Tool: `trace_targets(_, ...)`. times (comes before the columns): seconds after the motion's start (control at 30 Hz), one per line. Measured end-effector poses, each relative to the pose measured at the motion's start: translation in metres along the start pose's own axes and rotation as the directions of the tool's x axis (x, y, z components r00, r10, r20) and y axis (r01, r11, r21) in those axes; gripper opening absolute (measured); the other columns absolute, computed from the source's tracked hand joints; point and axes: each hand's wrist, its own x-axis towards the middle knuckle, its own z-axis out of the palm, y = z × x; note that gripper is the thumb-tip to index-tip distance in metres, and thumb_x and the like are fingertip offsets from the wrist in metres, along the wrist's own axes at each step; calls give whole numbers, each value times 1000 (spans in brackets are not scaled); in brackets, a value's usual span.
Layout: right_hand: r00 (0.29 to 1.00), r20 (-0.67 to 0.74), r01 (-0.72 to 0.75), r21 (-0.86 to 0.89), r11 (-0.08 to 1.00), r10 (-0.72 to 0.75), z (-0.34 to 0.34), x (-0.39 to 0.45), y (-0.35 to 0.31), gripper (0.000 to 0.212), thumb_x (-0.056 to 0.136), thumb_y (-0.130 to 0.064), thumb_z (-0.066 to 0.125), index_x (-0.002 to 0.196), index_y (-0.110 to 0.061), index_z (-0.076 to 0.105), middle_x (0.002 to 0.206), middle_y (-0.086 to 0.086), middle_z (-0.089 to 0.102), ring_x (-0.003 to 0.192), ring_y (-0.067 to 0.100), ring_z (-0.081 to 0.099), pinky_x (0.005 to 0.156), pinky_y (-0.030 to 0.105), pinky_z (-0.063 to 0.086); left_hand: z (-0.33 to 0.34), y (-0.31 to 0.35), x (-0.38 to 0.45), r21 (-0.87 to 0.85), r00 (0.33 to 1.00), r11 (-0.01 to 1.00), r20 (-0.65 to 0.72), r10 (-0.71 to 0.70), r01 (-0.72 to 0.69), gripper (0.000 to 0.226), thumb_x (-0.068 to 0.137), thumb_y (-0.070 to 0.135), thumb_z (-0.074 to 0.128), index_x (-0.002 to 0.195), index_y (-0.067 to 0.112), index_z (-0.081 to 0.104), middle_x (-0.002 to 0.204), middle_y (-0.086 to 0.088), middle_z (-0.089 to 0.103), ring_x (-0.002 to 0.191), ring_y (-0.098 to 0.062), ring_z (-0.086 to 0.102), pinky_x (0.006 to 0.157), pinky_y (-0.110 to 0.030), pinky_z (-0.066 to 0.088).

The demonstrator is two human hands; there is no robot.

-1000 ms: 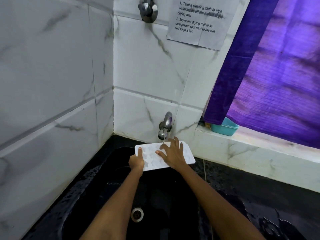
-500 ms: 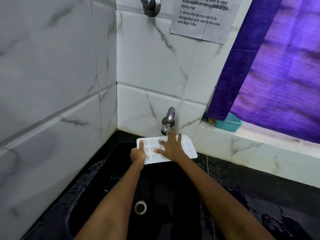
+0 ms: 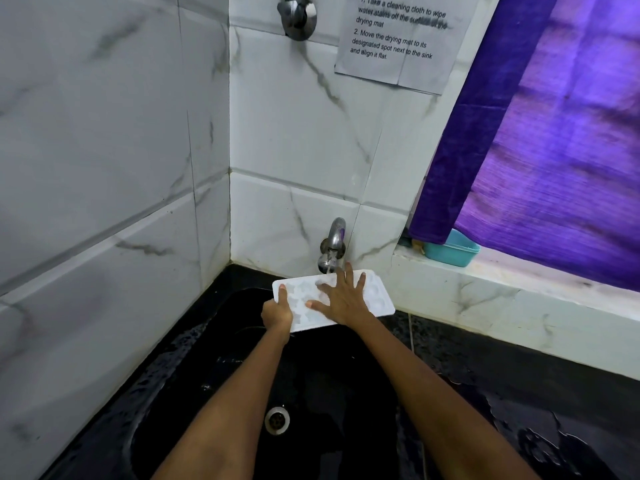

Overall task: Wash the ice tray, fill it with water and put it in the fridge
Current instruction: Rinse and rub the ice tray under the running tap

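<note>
A white ice tray with shaped cells is held level over the back of the black sink, right under the metal tap, which runs a thin stream onto it. My left hand grips the tray's near left edge, thumb on top. My right hand lies flat on the tray's middle with fingers spread and straight, covering several cells.
The sink drain lies below my forearms. A wet black counter runs to the right. A teal tub sits on the white marble ledge under a purple curtain. Tiled walls close in left and behind; a paper notice hangs above.
My right hand has slid a little across the tray's top, the fingers spreading wider. The left hand keeps its grip. The camera has shifted slightly.
</note>
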Motion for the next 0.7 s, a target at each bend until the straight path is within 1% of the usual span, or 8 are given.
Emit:
trace_targets(0.1, 999, 2, -39, 31, 999, 39, 0, -2, 9, 55, 87, -65, 36, 127, -33, 54, 153, 15, 16, 145, 33, -9, 110, 65, -5, -3, -2, 1, 55, 999, 998, -2, 35, -35, 59, 96, 44, 45, 106, -11, 62, 112, -26, 64, 106, -40, 60, 91, -39, 48)
trace_targets(0.2, 998, -24, -63, -46, 997, 61, 5, -4, 2, 88, 73, -76, 7, 129, -25, 50, 152, 17, 18, 145, 33, -5, 110, 64, -3, 2, -4, -2, 74, 998, 996, -2, 59, -58, 58, 97, 42, 44, 105, -12, 63, 112, -27, 64, 106, -40, 60, 89, -38, 47)
trace_targets(0.33, 999, -24, -21, 69, 997, 23, 6, -9, -1, 85, 75, -80, 16, 132, -28, 50, 157, 12, 7, 145, 33, -9, 112, 63, -3, -3, -5, -2, 67, 998, 997, -44, 40, -37, 59, 98, 42, 43, 112, -12, 60, 117, -27, 62, 110, -41, 58, 91, -39, 46)
trace_targets(0.43, 988, -131, -71, 47, 996, 76, 4, -9, 5, 114, 57, -88, -8, 124, -23, 56, 152, 13, 21, 145, 32, -1, 111, 62, 0, -11, -8, 2, 53, 997, 998, -70, 27, -23, 59, 98, 42, 42, 115, -12, 59, 119, -28, 62, 112, -41, 57, 94, -39, 45)
trace_targets(0.5, 985, -78, -150, 39, 988, 153, 6, -9, 3, 100, 71, -81, -1, 128, -19, 52, 152, 17, 19, 145, 35, -5, 110, 65, 0, -12, -8, 2, 42, 998, 999, -59, 25, -22, 58, 97, 42, 43, 115, -11, 59, 119, -26, 62, 112, -41, 58, 94, -38, 46)
trace_targets(0.57, 982, 9, -187, 86, 979, 187, 8, -8, 0, 69, 87, -68, 26, 134, -20, 45, 155, 18, 9, 144, 36, -13, 109, 66, -2, -13, -6, 2, 41, 999, 999, -37, 37, -35, 57, 97, 42, 45, 113, -11, 60, 118, -26, 63, 110, -40, 59, 92, -38, 47)
trace_targets(0.63, 988, 34, -154, 161, 975, 150, 9, -6, 3, 61, 88, -63, 40, 136, -26, 43, 156, 17, 6, 143, 36, -17, 109, 66, -4, -18, -4, 3, 31, 998, 999, -57, 42, -40, 58, 97, 42, 45, 112, -11, 61, 117, -25, 63, 109, -39, 59, 91, -37, 47)
trace_targets(0.7, 994, 19, -105, 113, 988, 104, 9, -5, 8, 57, 87, -64, 40, 134, -33, 46, 154, 17, 10, 144, 36, -16, 108, 67, -5, -25, -3, 5, 61, 995, 997, -82, 51, -46, 58, 97, 42, 44, 111, -12, 60, 116, -27, 63, 109, -40, 59, 89, -37, 46)
